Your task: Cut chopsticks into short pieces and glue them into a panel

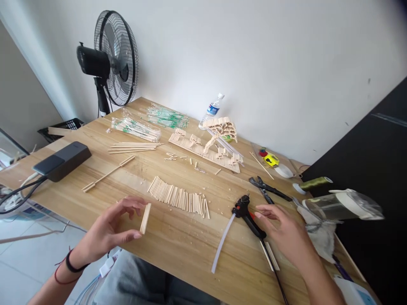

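Observation:
My left hand pinches a small strip of short wooden sticks set side by side, holding it between thumb and fingertips above the near edge of the table. Beside the black glue gun, my right hand is open, with fingers apart and curved toward the gun's handle; I cannot tell whether they touch it. A clear glue stick sticks out of the gun's back. Between my hands, a row of short cut sticks lies on the table. Behind it stands a structure built of sticks.
Long sticks and bagged sticks lie at the back left, near a black box and a fan. Pliers, a yellow tape measure, a thread spool and a jar are on the right.

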Available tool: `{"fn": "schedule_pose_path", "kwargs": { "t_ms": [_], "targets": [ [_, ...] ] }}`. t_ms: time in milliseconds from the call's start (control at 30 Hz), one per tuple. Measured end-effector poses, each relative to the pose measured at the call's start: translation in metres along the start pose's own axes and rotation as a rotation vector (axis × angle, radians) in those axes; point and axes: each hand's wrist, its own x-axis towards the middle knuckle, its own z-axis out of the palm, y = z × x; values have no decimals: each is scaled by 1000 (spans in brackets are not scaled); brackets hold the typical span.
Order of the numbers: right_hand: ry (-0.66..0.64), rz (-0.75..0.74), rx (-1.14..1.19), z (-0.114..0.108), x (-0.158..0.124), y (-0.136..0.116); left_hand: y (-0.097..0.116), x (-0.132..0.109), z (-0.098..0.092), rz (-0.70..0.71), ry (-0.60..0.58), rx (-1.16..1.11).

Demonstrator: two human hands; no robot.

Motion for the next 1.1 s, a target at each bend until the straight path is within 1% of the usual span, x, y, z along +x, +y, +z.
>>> {"fn": "schedule_pose_path", "kwargs": {
  "t_ms": [67, 133, 167, 267, 300, 333, 400, 467, 600, 700, 833, 1100],
  "targets": [
    [-11, -48, 31, -1, 5, -25, 1, 1, -2, 9, 37, -26],
    [-13, -97, 120, 7, 10, -59, 2, 3, -1, 18, 44, -61],
    [-43, -130, 169, 15, 12, -78, 2, 4, 0, 19, 39, -74],
    [-166, -243, 322, 46, 19, -137, 3, 5, 3, 9, 39, -110],
    [-233, -278, 352, 57, 21, -155, 2, 5, 3, 5, 43, -125],
    [-272, -317, 372, 69, 23, -171, 2, 5, 4, 2, 46, -139],
    [-308, -377, 356, 91, 28, -199, 2, 3, 4, -8, 47, -158],
    [-309, -398, 323, 111, 33, -218, 1, 1, 4, -15, 45, -164],
    [-298, -419, 222, 141, 40, -240, 0, 2, 5, 23, 29, -187],
    [-314, -432, 138, 154, 40, -247, 0, 4, 5, 37, 21, -198],
    [-337, -445, 55, 160, 40, -252, 1, 5, 4, 30, 13, -202],
    [-349, -523, -4, 159, 38, -260, -2, 2, 4, -3, 30, -190]
  ]
}}
